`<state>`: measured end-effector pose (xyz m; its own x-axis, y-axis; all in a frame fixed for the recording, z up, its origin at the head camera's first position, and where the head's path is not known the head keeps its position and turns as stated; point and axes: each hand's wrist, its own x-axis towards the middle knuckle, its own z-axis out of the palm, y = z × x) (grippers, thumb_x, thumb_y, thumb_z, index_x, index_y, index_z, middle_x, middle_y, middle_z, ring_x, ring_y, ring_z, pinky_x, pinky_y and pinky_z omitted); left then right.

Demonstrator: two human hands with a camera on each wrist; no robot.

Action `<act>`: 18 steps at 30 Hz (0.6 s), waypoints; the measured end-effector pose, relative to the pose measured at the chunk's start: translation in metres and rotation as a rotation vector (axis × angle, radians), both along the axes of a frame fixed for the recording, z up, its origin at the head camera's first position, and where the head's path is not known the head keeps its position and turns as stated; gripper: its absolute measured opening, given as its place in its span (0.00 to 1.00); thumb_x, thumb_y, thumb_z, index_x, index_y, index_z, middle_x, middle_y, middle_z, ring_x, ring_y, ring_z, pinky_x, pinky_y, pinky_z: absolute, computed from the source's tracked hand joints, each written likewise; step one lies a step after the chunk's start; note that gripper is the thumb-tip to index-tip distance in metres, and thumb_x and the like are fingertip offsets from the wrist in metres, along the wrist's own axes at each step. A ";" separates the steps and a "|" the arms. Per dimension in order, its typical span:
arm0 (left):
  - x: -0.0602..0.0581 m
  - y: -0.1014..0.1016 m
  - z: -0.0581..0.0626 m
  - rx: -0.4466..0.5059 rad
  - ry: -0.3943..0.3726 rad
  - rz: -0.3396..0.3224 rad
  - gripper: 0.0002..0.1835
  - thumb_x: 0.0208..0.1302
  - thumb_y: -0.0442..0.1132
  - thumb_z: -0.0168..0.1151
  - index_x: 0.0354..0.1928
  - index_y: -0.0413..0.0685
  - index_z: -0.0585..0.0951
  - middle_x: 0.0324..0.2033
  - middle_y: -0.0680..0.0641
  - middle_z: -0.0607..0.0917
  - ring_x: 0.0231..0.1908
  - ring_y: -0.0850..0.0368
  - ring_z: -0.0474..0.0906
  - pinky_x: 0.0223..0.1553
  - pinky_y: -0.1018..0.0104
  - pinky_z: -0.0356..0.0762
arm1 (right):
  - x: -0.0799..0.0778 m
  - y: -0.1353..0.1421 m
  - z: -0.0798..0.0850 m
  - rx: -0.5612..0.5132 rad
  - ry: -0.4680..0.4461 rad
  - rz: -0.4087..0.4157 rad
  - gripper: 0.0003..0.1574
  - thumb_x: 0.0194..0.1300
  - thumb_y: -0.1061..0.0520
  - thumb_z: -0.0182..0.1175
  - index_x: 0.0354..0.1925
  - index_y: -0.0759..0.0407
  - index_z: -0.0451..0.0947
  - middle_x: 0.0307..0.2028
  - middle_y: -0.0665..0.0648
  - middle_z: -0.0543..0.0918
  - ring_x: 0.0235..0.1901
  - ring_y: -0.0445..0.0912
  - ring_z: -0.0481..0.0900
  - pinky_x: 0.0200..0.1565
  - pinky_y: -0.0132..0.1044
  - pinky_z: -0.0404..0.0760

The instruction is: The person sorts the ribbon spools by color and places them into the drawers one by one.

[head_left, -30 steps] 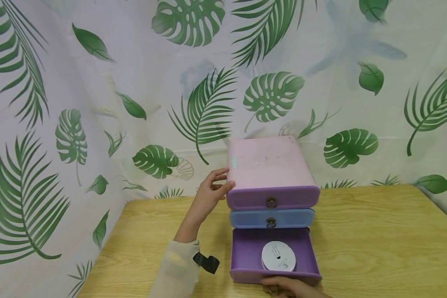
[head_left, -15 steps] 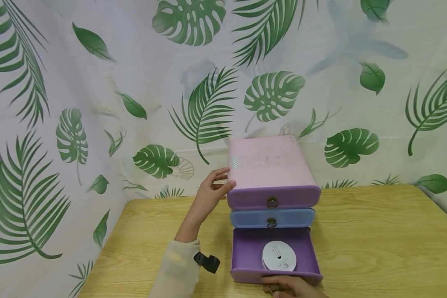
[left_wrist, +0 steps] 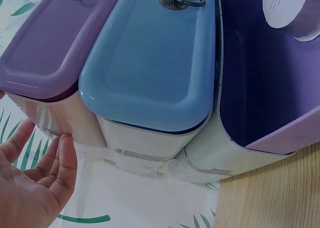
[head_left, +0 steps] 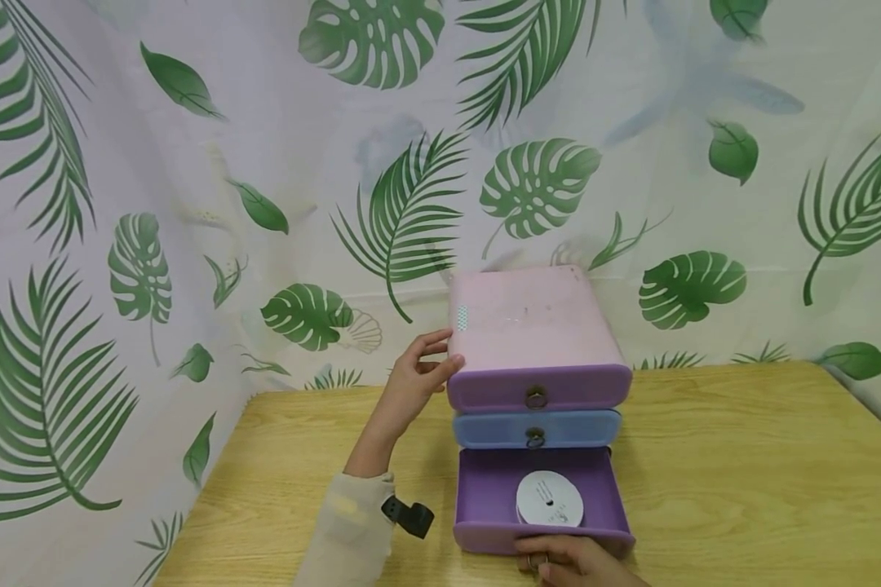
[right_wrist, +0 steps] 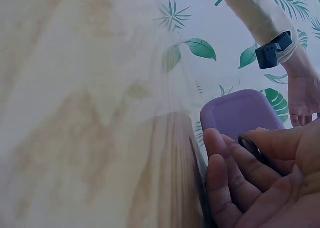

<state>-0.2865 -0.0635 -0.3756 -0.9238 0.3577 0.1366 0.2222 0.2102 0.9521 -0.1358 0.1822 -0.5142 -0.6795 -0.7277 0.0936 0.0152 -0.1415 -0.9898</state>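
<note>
A small three-tier drawer cabinet (head_left: 532, 318) with a pale pink top stands on the table. Its top purple drawer (head_left: 499, 392) and middle blue drawer (head_left: 488, 431) are closed, each with a ring pull. The bottom purple drawer (head_left: 473, 497) is pulled out, and a white round spool (head_left: 549, 497) lies in it. My left hand (head_left: 414, 377) rests relaxed against the cabinet's upper left side, thumb at the front corner. Below the bottom drawer's front, my right hand (head_left: 576, 561) pinches its ring pull (right_wrist: 251, 147) between thumb and fingers.
The wooden table (head_left: 741, 473) extends on both sides of the cabinet. Behind it hangs a white cloth (head_left: 411, 114) printed with green leaves. A black wrist camera (head_left: 409, 517) sits on my left wrist.
My right hand and the bottom drawer's front have shifted slightly upward in the head view. The left hand stays in the same place.
</note>
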 end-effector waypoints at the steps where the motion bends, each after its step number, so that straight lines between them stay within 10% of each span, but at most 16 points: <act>1: 0.000 0.000 0.000 0.000 0.003 -0.001 0.31 0.63 0.55 0.63 0.67 0.63 0.69 0.62 0.44 0.72 0.53 0.50 0.77 0.48 0.58 0.79 | 0.000 0.000 0.001 0.012 0.000 -0.010 0.32 0.76 0.59 0.44 0.62 0.89 0.53 0.57 0.86 0.66 0.52 0.29 0.77 0.50 0.23 0.76; 18: -0.001 0.000 -0.002 -0.004 0.008 0.002 0.29 0.65 0.48 0.62 0.68 0.60 0.68 0.62 0.42 0.73 0.54 0.47 0.77 0.48 0.56 0.79 | -0.004 -0.001 0.009 0.076 -0.095 -0.103 0.34 0.75 0.57 0.48 0.64 0.84 0.55 0.57 0.80 0.72 0.43 0.38 0.82 0.46 0.27 0.80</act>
